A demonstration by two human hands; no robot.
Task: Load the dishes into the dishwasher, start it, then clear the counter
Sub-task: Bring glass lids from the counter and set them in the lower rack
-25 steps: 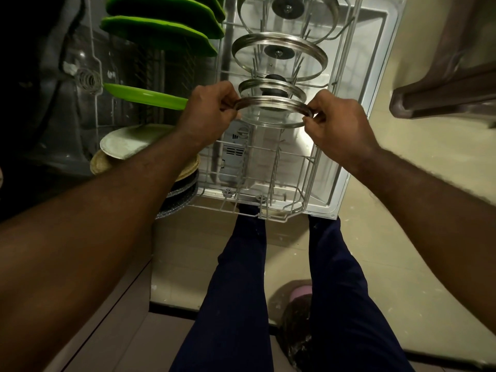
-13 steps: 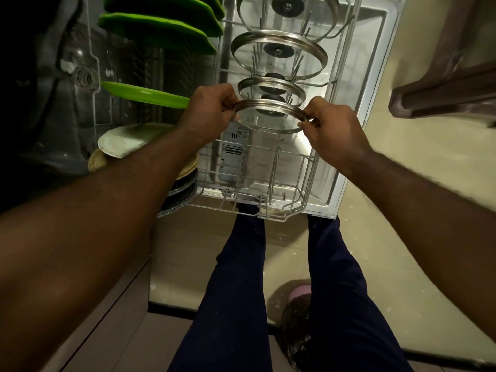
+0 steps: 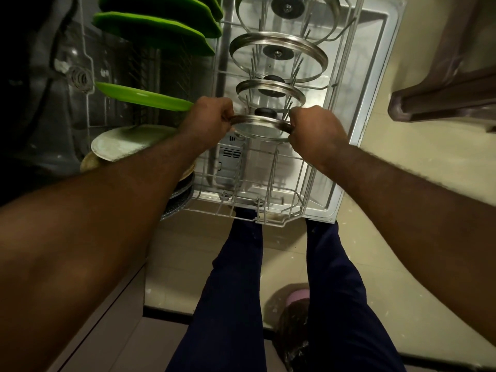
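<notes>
Left hand [image 3: 208,122]: fingers and thumb are curled round the left edge of the glass lid [image 3: 257,128]. Right hand [image 3: 314,130]: curled in the same way round the opposite edge. The two-sided hold is judged to be used so that the tilt can be governed while the lid is steered down between wires.

Glass lid: steel-rimmed and held tilted, with its black knob turned away from the person. It sits low over the wire rack [image 3: 271,208], just in front of the next lid. Whether its lower edge is yet seated cannot be told.

Wire rack: drawn out over the open dishwasher door [image 3: 346,167]. The tines [image 3: 273,167] below and in front of the held lid are unfilled.

Pale plates [image 3: 128,140]: stacked flat to the left of the rack, apparently awaiting loading.

Small lid [image 3: 271,88], larger lid [image 3: 279,59], largest lid [image 3: 287,12]: leaned among the tines in a single file and set apart from one another, presumably so that water reaches each face. The held lid is judged to be meant for the next slot in that file.

Green plates [image 3: 158,30]: stood on edge at far left.
</notes>
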